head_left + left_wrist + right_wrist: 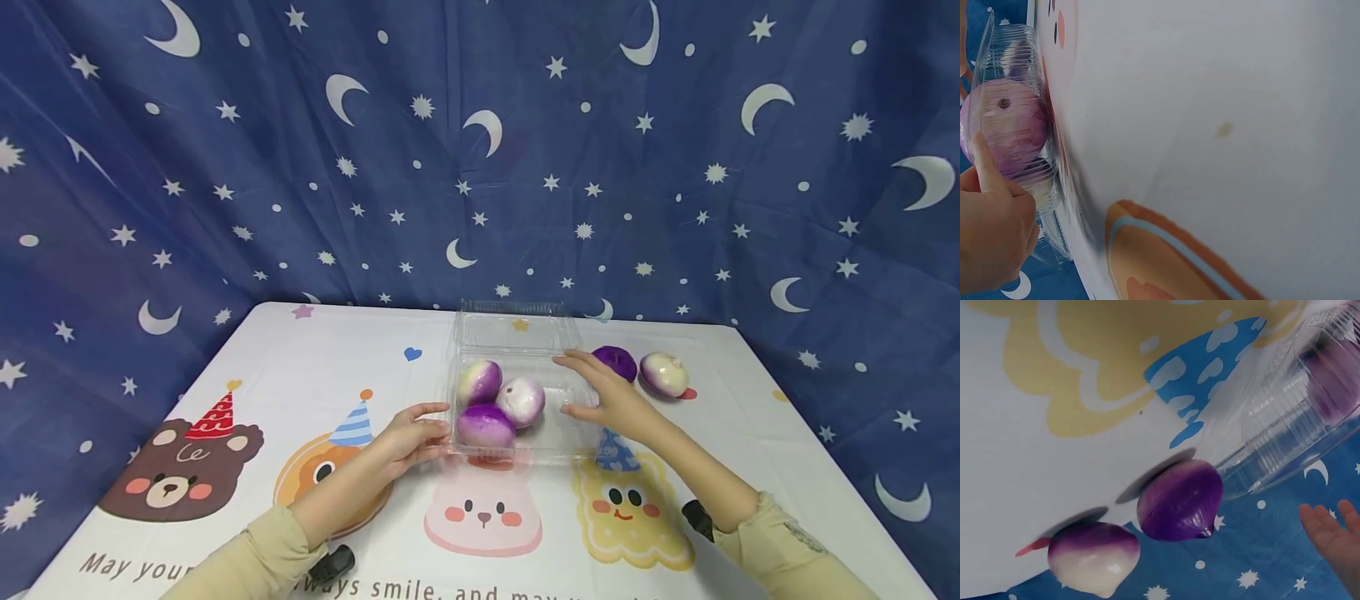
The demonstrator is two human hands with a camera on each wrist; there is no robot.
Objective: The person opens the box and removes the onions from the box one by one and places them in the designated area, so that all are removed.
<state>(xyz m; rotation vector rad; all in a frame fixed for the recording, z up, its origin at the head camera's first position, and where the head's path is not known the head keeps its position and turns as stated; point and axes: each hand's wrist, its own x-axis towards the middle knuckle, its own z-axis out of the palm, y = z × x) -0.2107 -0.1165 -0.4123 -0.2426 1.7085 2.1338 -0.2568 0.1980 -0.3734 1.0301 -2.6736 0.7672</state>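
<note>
In a clear plastic container (558, 452) with its lid raised at the back lie three purple-and-white onion-like vegetables (486, 426), grouped on its left side. My left hand (408, 440) touches the container's left side; the left wrist view shows the straight index finger of that hand (994, 231) against the ribbed wall (1013, 37). My right hand (617, 402), fingers spread and holding nothing, is over the container's right part. Outside it, to the right, are a dark purple vegetable (615, 363) and a whiter one (664, 375), both also visible in the right wrist view.
The white tablecloth (360, 333) carries printed cartoon animals and lettering. A blue curtain (525, 225) with moons and stars hangs behind the table. Black devices (333, 563) are at both wrists.
</note>
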